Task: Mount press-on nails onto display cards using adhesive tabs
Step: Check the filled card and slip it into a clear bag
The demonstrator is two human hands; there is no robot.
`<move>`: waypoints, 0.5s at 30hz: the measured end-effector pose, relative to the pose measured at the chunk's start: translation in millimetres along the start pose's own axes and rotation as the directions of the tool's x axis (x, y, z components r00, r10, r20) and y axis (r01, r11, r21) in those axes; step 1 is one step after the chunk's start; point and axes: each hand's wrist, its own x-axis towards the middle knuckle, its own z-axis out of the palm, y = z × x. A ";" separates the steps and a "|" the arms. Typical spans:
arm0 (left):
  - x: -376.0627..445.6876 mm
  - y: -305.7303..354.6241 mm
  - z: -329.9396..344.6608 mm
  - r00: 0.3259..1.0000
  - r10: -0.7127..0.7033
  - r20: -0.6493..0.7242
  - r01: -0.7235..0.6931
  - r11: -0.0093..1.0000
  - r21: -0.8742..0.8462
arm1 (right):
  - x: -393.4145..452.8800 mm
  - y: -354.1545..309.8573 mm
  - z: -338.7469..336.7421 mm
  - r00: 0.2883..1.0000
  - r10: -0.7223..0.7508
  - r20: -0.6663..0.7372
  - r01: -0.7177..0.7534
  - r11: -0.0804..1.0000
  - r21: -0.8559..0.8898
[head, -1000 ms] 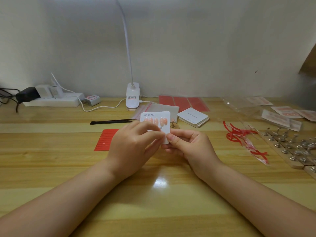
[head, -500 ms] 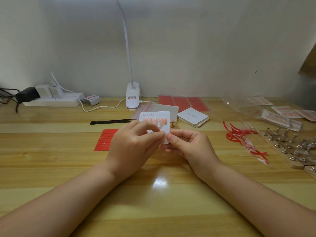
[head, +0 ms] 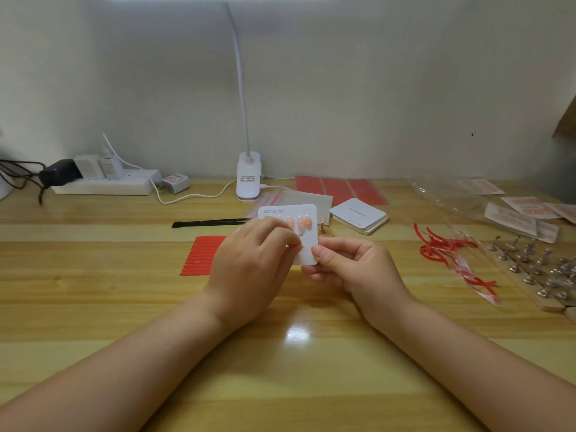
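1. small white rounded-corner display card [head: 307, 213] is held upright above the light wooden counter [head: 124, 307], printed face twd the camera, prob so the nail row can be checked head-on.
2. left hand [head: 252, 269] is curled over the card's left/lower part, fingers clamped on it; it hides some of the row, so can't tell how many nails are on.
3. right hand [head: 352, 269] pinches the card's lower right corner betw thumb and fingers, steadying it from the other side. two-hand hold likely keeps the thin card from flexing while a nail gets pressed down.
4. glossy peach-pink press-on nails [head: 300, 222] sit in a row across the card's upper half, under the small size boxes; at least three show.
5. red adhesive tab strips [head: 202, 257] lie flat on the counter just left of the left hand, within easy reach for the next tab.
6. stack of blank white cards [head: 358, 215] waits just behind-right of the held card; slim black tool [head: 208, 223] lies behind-left.
7. wooden rack w/ metal nail stands [head: 530, 269] is far right, well apart, w/ peeled red liner scraps [head: 448, 254] beside it.
8. judgement: card looks nearly filled; next is prob a press check or setting it aside.
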 end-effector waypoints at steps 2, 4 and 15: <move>0.7 -0.5 -0.5 0.996 -0.087 0.017 0.088 0.994 -0.066 | -0.5 -1.1 0.1 1.000 0.000 -0.024 0.000 1.000 -0.015; 3.0 -1.2 -2.2 0.989 -0.139 0.045 0.144 0.980 -0.134 | -1.3 -4.3 0.6 0.999 -0.010 -0.038 0.008 0.999 -0.038; 34.8 -22.6 -28.4 0.812 -0.584 0.014 0.548 0.753 -0.364 | 5.3 -37.2 9.6 0.990 -0.107 -0.086 0.099 0.990 -0.096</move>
